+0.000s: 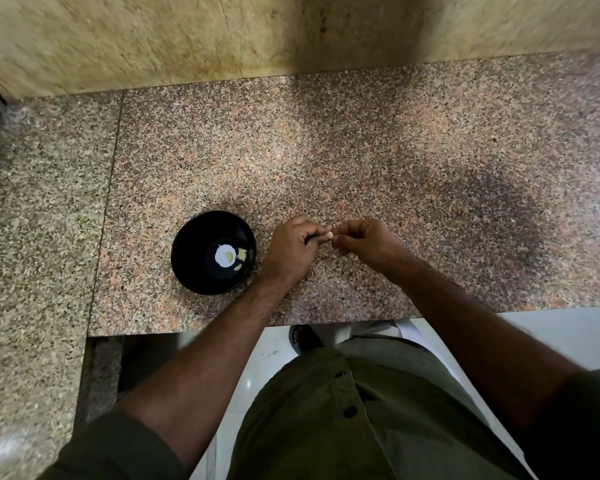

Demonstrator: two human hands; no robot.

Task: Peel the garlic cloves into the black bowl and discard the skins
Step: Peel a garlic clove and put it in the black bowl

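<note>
Speckled stone surface (361,150): both hands (321,237) pinch one garlic clove (329,234); it could slip, missing the black bowl (191,271) just left.

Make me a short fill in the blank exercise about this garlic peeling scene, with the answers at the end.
1. The black bowl sits on the granite counter to the ____ of both hands.
2. The garlic clove is pinched between the left hand and the ____ hand.
3. Peeled cloves lie ____ the bowl.

Answers: left; right; inside
</note>
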